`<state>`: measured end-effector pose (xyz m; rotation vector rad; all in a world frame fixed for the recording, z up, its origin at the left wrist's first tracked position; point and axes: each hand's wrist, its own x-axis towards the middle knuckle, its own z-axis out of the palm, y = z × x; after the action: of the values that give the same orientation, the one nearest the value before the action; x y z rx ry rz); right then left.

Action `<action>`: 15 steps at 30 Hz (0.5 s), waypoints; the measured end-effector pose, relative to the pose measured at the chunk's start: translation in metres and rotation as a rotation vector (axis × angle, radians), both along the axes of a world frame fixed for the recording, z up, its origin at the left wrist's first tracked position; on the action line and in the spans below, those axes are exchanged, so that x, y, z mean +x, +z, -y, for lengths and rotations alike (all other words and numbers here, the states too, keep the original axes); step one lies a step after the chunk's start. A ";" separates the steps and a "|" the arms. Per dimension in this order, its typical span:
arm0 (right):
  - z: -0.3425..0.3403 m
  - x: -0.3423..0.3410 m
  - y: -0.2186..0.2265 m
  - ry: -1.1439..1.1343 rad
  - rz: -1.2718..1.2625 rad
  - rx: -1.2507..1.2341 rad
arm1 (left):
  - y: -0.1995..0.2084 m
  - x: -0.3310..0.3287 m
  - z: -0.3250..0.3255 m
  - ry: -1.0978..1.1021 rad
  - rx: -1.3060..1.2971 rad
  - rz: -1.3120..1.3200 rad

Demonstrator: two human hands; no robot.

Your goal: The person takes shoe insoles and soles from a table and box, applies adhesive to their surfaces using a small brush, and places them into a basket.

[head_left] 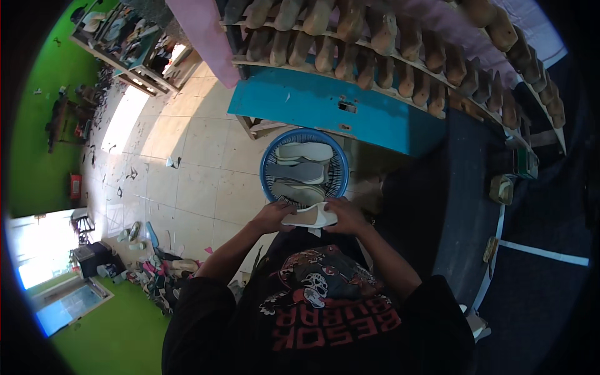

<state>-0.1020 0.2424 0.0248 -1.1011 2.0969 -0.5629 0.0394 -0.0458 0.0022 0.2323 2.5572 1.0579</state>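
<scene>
The left hand [275, 216] and right hand [347, 217] curl their fingers inward, pinching opposite ends of a white shoe [322, 216] at the near edge of a blue basket [264, 164] holding soles [297, 172].

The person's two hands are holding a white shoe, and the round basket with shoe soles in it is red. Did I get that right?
Not quite: the basket is blue, not red, as the head view shows. The left hand and right hand do hold a white shoe, and shoe soles do lie in the basket.
</scene>
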 end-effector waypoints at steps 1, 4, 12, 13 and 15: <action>0.002 0.001 0.006 -0.012 -0.001 0.010 | -0.004 0.001 0.000 -0.012 0.010 -0.001; 0.012 0.008 0.006 -0.055 0.033 0.036 | -0.018 0.003 0.011 -0.039 0.071 -0.115; 0.019 0.013 -0.021 -0.263 -0.145 -0.010 | -0.032 -0.038 0.018 -0.046 -0.060 -0.237; 0.022 0.011 -0.024 -0.266 -0.140 -0.006 | -0.034 -0.043 0.018 -0.048 -0.056 -0.233; 0.027 0.003 -0.031 -0.284 -0.223 -0.054 | -0.041 -0.055 0.020 -0.070 -0.150 -0.175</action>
<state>-0.0991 0.2155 -0.0062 -0.9359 2.4678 -0.6594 -0.0151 -0.0654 -0.0385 0.3873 2.7467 0.8493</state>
